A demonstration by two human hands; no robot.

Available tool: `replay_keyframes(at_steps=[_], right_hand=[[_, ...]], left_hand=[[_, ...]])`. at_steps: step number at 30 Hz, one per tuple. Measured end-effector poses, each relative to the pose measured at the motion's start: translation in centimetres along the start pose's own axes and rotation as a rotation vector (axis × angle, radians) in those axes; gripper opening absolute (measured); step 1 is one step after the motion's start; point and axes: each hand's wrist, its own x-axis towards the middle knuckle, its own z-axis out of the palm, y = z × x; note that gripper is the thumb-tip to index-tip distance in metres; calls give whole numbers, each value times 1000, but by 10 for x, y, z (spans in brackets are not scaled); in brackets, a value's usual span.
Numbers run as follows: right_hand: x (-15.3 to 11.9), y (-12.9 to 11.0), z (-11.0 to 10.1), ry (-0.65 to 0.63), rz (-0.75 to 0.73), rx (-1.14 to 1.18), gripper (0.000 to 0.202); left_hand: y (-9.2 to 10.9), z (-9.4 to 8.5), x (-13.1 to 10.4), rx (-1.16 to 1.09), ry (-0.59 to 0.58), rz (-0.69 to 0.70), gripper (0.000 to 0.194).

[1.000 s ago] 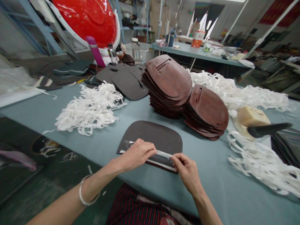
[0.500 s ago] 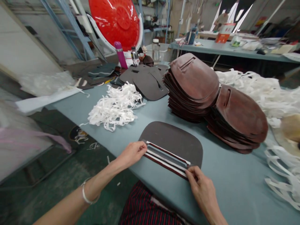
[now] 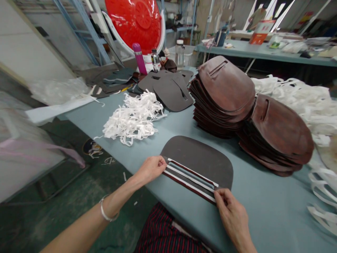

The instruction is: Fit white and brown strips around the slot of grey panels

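Observation:
A dark grey rounded panel (image 3: 197,156) lies flat near the table's front edge, with a long slot framed by white strips. One white strip (image 3: 191,181) runs below the slot, between my two hands. My left hand (image 3: 152,168) pinches at the strip's left end, fingertips on the panel's left corner. At the right end, the thumb and fingers of my right hand (image 3: 229,203) are pinched together on the strip. Dark red-brown edging shows along the slot and the panel's near edge.
Two stacks of brown slotted panels (image 3: 229,84) (image 3: 283,130) stand behind to the right. A heap of white strips (image 3: 134,117) lies left, more white strips (image 3: 297,98) at right. Grey panels (image 3: 172,89), a purple bottle (image 3: 139,59) and a red fan (image 3: 137,24) are farther back. A person (image 3: 258,17) is far off.
The view has shifted slightly, so most things sit a little farther right. Both hands stay at the two ends of the slotted part of the panel.

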Motion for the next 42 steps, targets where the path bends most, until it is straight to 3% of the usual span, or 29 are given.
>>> replay_keyframes(at_steps=[8,14,21,27,33,36,42], right_hand=[[3,0,0,20,8,-10,35],[2,-4,-3,16,19,0,28],[2,-10,-7,44,55,-42,16],[1,-13,-6,64,67,-86,12],[2,-17,-4,58,93,-220,4],[0,-20,-4,63,-26,-327,10],[7,-30,4,46,-448,-465,41]], left_hand=[[7,7,-7,72,91,13,10],[10,23,-26,383,284,374,21],[2,30,-44,615,212,522,39],[14,36,-53,764,206,513,51],[17,42,-53,774,209,504,52],[17,41,-44,736,205,527,52],[22,40,-11,627,251,607,48]])
